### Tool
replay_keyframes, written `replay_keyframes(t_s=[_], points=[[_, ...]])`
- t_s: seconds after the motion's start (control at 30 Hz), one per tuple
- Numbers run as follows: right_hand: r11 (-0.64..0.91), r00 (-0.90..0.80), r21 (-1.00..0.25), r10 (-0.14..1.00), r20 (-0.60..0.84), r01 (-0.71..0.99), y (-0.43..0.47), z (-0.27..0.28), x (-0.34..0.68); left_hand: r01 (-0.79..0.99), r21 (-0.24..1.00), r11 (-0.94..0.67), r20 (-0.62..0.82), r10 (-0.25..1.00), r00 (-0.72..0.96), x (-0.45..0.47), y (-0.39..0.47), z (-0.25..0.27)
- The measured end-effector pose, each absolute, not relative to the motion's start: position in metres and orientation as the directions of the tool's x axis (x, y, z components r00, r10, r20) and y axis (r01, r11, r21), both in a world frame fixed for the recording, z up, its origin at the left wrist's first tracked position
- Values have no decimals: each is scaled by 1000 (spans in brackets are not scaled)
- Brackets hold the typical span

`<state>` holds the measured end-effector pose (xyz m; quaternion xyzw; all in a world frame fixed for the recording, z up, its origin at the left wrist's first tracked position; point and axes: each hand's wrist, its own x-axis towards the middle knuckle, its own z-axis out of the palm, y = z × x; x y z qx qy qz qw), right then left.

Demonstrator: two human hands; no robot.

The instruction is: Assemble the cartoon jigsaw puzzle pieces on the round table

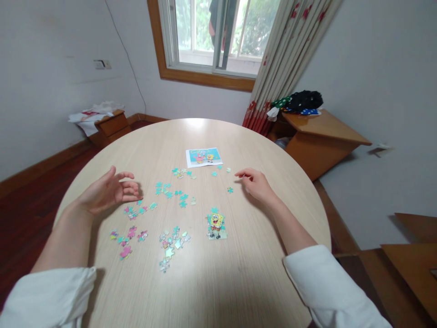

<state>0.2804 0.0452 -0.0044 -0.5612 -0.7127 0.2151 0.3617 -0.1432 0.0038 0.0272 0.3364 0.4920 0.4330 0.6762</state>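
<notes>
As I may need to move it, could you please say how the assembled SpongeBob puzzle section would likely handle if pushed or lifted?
The SpongeBob puzzle section would probably slide rather than roll, since it lies flat on the smooth-looking table. It looks thin, so likely light. Lifted by one edge, it may bend or split, as its knobbed outline suggests interlocked joins.

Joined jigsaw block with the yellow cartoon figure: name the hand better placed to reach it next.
Probably the right hand: it is nearer the joined jigsaw block, while teal loose pieces lie between block and left hand.
</notes>
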Motion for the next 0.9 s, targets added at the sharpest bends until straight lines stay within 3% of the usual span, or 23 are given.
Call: replay_keyframes(t_s=[0.1,0.33,0.73,0.9], points=[[182,23,-698,962,273,693,54,-5,297,-255,896,364,-346,931,116,-141,4,28],[54,135,-623,958,252,780,63,-8,329,-344,896,280,-306,952,-21,-136,5,30],[23,115,-622,977,181,783,55,2,327,-537,839,86,-334,861,-384,-129,11,37],[27,-1,-651,999,41,759,48,10,336,-582,813,17,-343,822,-455,-129,13,37]])
